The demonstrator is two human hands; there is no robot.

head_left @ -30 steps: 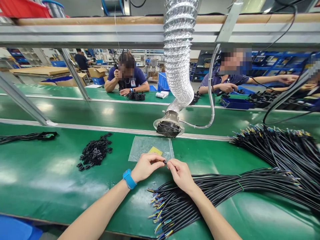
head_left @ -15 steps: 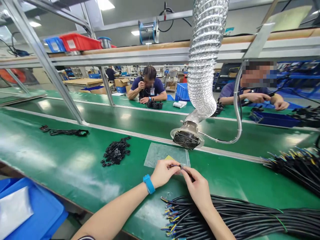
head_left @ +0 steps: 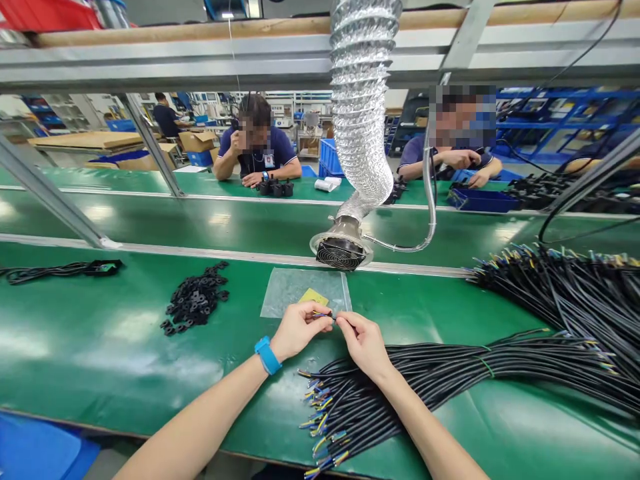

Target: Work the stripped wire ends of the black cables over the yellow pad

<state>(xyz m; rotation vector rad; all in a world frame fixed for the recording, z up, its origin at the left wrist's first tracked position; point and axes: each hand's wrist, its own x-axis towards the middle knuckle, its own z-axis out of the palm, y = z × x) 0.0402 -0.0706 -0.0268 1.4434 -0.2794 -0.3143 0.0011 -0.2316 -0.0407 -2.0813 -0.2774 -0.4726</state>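
Note:
My left hand [head_left: 300,330], with a blue band on its wrist, pinches the end of a black cable [head_left: 336,318], where thin coloured wires come out. A small dark piece shows at its fingertips, too small to make out clearly. Close beside it, my right hand [head_left: 364,339] has thumb and fingers closed on the same cable, most of which its palm hides. Under my right forearm lies a tied bundle of black cables [head_left: 425,373] with blue, yellow and brown wire ends. A pile of small black parts [head_left: 196,298] is left of my hands.
A clear plastic bag [head_left: 281,293] with a yellow slip [head_left: 314,297] lies behind my hands. Above hangs a fan [head_left: 342,252] on a silver duct [head_left: 361,133]. More cables [head_left: 555,287] lie at right. Two co-workers sit across the green bench [head_left: 150,373].
My view has shifted to the right, bringing more of the right-hand cables into sight. Both hands stay close together on the cable; the right hand's fingertips are now nearer the left's.

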